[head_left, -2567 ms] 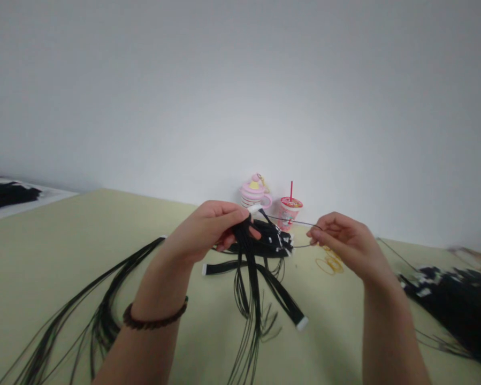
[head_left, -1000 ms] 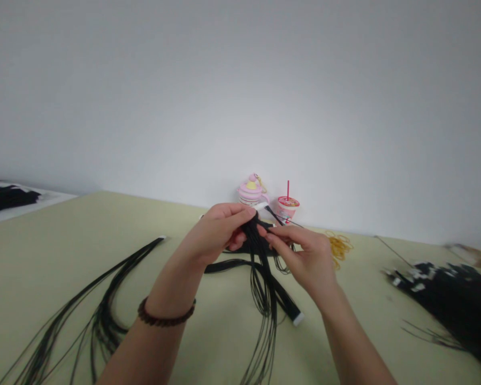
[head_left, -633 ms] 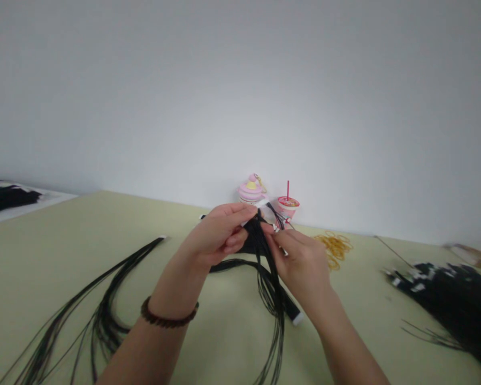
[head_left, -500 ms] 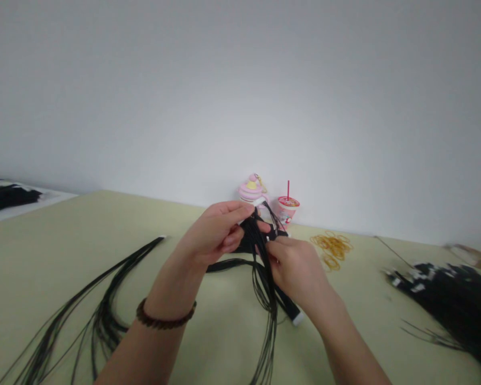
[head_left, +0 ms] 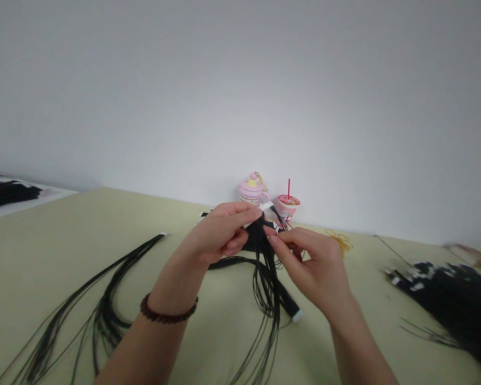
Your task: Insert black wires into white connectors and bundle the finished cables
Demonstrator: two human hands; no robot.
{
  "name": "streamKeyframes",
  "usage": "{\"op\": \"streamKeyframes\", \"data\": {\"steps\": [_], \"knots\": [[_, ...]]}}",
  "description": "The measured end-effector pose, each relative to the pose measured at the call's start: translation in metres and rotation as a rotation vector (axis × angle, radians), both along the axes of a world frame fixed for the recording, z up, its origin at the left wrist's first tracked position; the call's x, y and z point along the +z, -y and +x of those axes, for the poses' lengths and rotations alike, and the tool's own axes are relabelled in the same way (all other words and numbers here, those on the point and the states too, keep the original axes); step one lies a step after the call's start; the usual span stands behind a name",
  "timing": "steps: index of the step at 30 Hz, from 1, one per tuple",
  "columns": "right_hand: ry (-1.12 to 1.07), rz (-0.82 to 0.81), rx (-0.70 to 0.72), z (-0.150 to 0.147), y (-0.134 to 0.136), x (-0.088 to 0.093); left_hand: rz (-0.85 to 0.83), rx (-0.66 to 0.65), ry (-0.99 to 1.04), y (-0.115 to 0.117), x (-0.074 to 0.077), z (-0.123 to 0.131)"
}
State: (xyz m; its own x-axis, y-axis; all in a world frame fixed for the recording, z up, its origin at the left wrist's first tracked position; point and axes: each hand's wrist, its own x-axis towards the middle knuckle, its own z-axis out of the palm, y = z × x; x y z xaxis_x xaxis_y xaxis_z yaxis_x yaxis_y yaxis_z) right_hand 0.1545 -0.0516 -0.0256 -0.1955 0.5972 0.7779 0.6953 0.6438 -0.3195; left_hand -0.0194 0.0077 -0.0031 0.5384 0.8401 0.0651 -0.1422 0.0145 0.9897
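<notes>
My left hand (head_left: 228,232) is closed on a bundle of thin black wires (head_left: 268,272) near its upper end, by a white connector (head_left: 266,206). The wires hang down from the fingers, some in loops, with their loose ends spread over the table. At the right side of the same bundle, my right hand (head_left: 310,256) pinches with thumb and forefinger, just below the left fingertips. Strands there are too fine to tell apart. Behind and below the hands lies more black wiring, including a flat black strip with a white end (head_left: 297,316).
Another black wire bundle (head_left: 120,278) lies to the left on the pale table (head_left: 176,358). A pile of black wire sets (head_left: 452,299) is at the right. Yellow rubber bands (head_left: 340,241), a pink lidded cup (head_left: 250,191) and a cup with a straw (head_left: 287,207) stand or lie near the wall.
My right hand has come up and turned, its thumb and forefinger now pinching near the left fingertips. The hanging wire ends have swung left. The left hand has shifted slightly right.
</notes>
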Motion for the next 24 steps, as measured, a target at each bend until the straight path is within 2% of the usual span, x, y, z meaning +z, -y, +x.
{"op": "streamKeyframes", "data": {"steps": [8, 17, 20, 24], "knots": [[-0.088, -0.152, -0.015, -0.004, -0.004, -0.003, 0.025, -0.026, -0.017, 0.000, -0.002, -0.001], [-0.012, -0.240, -0.018, 0.006, -0.002, 0.002, 0.032, 0.007, -0.062, 0.002, 0.003, -0.002], [-0.125, -0.358, 0.110, 0.011, 0.002, 0.005, 0.031, -0.011, -0.038, 0.002, 0.003, -0.002], [-0.476, -0.553, 0.474, 0.037, 0.015, 0.013, 0.023, -0.006, 0.025, 0.000, 0.003, -0.005]]}}
